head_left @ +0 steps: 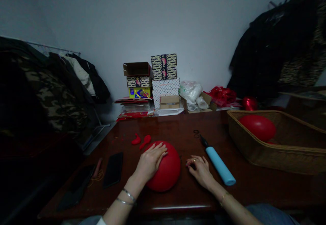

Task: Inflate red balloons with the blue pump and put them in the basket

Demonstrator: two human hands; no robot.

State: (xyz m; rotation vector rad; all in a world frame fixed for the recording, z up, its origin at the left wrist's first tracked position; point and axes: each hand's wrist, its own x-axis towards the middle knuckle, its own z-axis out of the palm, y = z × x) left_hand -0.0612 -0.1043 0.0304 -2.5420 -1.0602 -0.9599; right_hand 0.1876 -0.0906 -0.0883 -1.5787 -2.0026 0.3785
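Observation:
A round, inflated red balloon [166, 169] rests on the dark brown table, in front of me. My left hand [152, 158] lies over its upper left side, fingers stretched across the top and thumb against it, holding it. Just right of the balloon, my right hand [200, 170] hovers at or on the tabletop, fingers loosely bent and apart; I see nothing in it. A light blue hand pump [220, 165] with a black nozzle lies beyond that hand. Two limp red balloons [145, 141] lie behind the inflated one. A small dark thing beside the balloon is too small to name.
On the right stands a wicker basket [275, 155] with an inflated red balloon [258, 127] inside. A black phone [113, 169] lies on the left. Thin dark rings [196, 136] lie near the nozzle. Stacked boxes [165, 87] stand against the wall; clothes hang on both sides.

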